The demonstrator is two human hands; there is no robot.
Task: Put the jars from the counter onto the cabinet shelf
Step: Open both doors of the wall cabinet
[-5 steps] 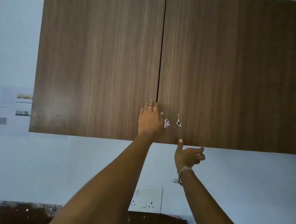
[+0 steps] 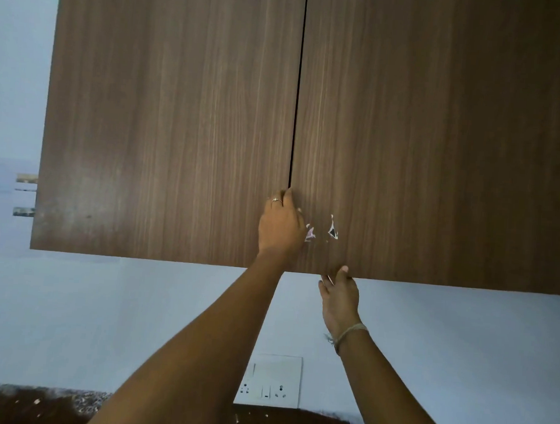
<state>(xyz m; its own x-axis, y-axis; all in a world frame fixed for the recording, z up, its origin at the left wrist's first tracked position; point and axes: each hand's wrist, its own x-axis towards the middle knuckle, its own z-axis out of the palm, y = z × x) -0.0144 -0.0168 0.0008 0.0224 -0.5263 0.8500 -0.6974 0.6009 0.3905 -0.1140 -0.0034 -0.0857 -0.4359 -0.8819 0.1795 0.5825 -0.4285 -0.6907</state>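
While both wooden cabinet doors (image 2: 179,123) are closed, the left hand (image 2: 281,226) lies flat over their central seam, and the right hand (image 2: 339,297), fingers loosely spread, touches the bottom edge. No jars visible.

Home kitchen: wood wall cabinet (image 2: 179,123), socket plate (image 2: 268,380) (above speckled counter (image 2: 40,405)).

I see the cabinet doors (image 2: 179,123) in brown wood grain with fine vertical streaks, and small white scraps (image 2: 333,231) on the right one. The wall (image 2: 461,337) is pale bluish-white, the socket plate (image 2: 271,380) white, and the tabletop (image 2: 30,406) dark brown, speckled white.
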